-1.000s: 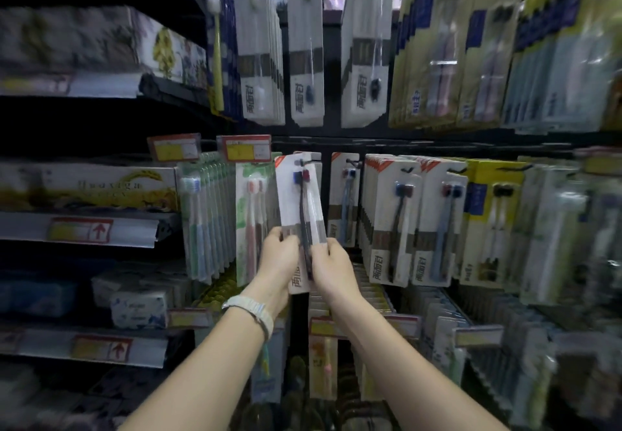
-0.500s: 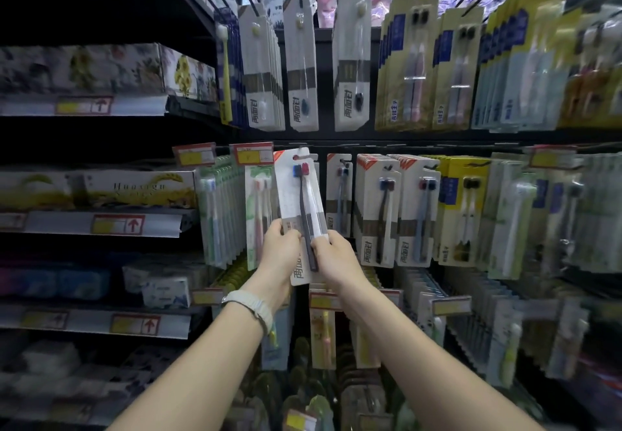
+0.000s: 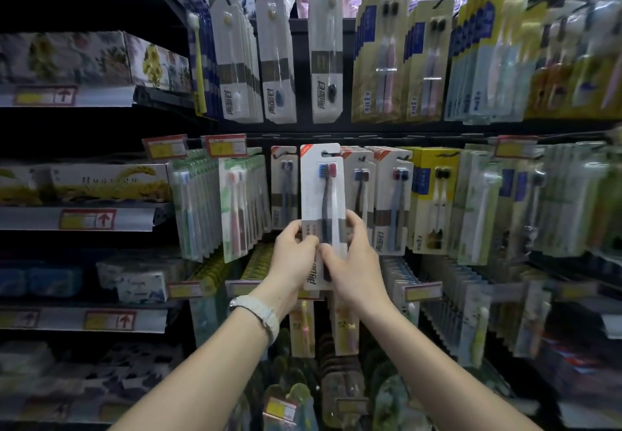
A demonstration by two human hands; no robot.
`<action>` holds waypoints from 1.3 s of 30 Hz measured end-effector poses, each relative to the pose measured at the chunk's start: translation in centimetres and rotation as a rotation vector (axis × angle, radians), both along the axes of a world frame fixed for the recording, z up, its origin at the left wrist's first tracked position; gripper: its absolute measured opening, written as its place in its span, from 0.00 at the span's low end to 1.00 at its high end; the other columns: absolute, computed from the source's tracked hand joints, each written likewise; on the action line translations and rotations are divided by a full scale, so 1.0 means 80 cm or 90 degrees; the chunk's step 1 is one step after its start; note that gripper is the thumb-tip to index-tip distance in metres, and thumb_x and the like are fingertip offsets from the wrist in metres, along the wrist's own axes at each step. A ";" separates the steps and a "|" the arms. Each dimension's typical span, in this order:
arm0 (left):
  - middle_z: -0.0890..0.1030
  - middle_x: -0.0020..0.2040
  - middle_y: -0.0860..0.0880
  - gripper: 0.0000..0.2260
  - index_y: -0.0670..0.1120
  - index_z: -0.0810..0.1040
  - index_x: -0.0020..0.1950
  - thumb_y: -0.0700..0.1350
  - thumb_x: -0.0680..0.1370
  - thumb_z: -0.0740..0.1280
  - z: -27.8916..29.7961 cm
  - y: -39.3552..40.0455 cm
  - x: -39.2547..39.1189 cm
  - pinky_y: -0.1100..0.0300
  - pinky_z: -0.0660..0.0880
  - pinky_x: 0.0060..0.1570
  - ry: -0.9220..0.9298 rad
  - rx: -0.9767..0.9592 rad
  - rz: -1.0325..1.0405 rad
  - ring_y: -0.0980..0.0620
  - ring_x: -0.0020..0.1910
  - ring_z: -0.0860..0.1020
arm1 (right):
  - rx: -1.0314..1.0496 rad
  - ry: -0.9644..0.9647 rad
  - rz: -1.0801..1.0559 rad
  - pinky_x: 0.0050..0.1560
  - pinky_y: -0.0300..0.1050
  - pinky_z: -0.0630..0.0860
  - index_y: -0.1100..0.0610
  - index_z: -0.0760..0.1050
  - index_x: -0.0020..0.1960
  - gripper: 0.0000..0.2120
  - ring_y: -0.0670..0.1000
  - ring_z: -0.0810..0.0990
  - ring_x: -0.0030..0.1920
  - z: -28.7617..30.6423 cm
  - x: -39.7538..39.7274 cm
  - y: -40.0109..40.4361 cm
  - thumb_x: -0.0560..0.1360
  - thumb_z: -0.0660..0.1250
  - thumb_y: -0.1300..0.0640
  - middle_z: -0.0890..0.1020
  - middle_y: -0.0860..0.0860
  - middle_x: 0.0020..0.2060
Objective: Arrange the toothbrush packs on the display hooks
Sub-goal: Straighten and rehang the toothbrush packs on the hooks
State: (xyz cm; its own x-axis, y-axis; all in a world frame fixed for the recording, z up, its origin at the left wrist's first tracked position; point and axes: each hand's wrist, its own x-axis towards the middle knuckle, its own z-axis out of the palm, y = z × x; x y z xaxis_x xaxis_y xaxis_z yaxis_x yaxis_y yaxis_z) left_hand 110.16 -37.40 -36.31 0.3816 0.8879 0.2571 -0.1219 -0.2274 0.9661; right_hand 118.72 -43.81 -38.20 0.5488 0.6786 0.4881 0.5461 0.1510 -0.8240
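In front of the middle row of display hooks, we hold one toothbrush pack (image 3: 322,201) upright, its long axis vertical, brush heads up and the printed foot of the card down. Its hanging hole sits at the top edge, level with the tops of the hung packs behind it; we cannot tell whether a hook has entered it. Our left hand (image 3: 292,255) grips the lower left edge of the card, thumb across the front and fingers curled behind. Our right hand (image 3: 353,259) clamps the lower right edge, thumb on the front near the left thumb, fingers wrapped round the side. Both forearms reach up and forward, converging at the pack, and a pale wristband (image 3: 261,313) sits on the left wrist. Just right of the pack hang similar white packs (image 3: 390,201), then yellow packs (image 3: 434,201). To the left hang green packs (image 3: 235,205), under two price tags (image 3: 225,145). Further left, shelves (image 3: 77,218) carry boxes (image 3: 101,181).
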 end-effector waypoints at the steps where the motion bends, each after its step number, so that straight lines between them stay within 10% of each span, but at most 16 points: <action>1: 0.86 0.51 0.49 0.13 0.50 0.80 0.60 0.37 0.83 0.60 -0.001 -0.003 0.009 0.57 0.83 0.45 0.006 0.009 -0.002 0.51 0.48 0.85 | 0.006 -0.006 -0.011 0.61 0.54 0.79 0.43 0.53 0.79 0.35 0.49 0.79 0.61 -0.002 0.008 -0.005 0.79 0.68 0.52 0.76 0.49 0.67; 7: 0.86 0.51 0.50 0.13 0.51 0.81 0.56 0.40 0.84 0.58 -0.005 -0.009 0.063 0.52 0.82 0.53 0.013 0.014 -0.026 0.50 0.52 0.85 | 0.008 -0.053 -0.054 0.74 0.46 0.64 0.47 0.56 0.80 0.31 0.46 0.64 0.74 -0.004 0.052 -0.022 0.81 0.65 0.56 0.68 0.46 0.75; 19: 0.86 0.51 0.50 0.12 0.49 0.80 0.58 0.39 0.84 0.57 -0.005 -0.006 0.099 0.63 0.80 0.41 0.008 0.018 -0.036 0.54 0.48 0.85 | 0.007 -0.043 -0.054 0.69 0.54 0.73 0.45 0.57 0.79 0.30 0.48 0.73 0.69 -0.011 0.096 -0.008 0.80 0.65 0.55 0.71 0.46 0.72; 27: 0.86 0.50 0.45 0.12 0.51 0.82 0.52 0.41 0.83 0.59 -0.007 0.000 0.105 0.42 0.81 0.55 0.027 0.042 -0.003 0.43 0.51 0.84 | 0.012 -0.083 -0.050 0.72 0.41 0.59 0.49 0.56 0.80 0.30 0.46 0.63 0.76 -0.008 0.103 -0.001 0.82 0.63 0.56 0.66 0.46 0.76; 35: 0.86 0.46 0.48 0.12 0.50 0.84 0.48 0.41 0.83 0.61 -0.017 0.019 0.114 0.46 0.83 0.51 0.021 0.047 0.039 0.45 0.49 0.85 | -0.026 -0.145 -0.145 0.55 0.38 0.68 0.47 0.59 0.79 0.33 0.47 0.74 0.56 -0.020 0.112 0.017 0.78 0.68 0.49 0.67 0.47 0.59; 39: 0.83 0.45 0.53 0.06 0.49 0.81 0.52 0.41 0.81 0.65 -0.023 0.038 0.124 0.65 0.78 0.43 0.009 0.058 0.098 0.57 0.44 0.82 | -0.052 -0.207 -0.216 0.50 0.43 0.77 0.48 0.59 0.79 0.34 0.47 0.74 0.46 -0.024 0.115 0.032 0.78 0.69 0.47 0.64 0.48 0.56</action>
State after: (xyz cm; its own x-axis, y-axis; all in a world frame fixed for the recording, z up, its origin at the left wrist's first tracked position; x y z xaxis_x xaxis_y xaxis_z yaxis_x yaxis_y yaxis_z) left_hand 120.05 -34.38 -38.19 0.2470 0.9093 0.3350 -0.0655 -0.3293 0.9420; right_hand 127.91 -41.28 -40.12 0.5738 0.5306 0.6238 0.7847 -0.1383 -0.6042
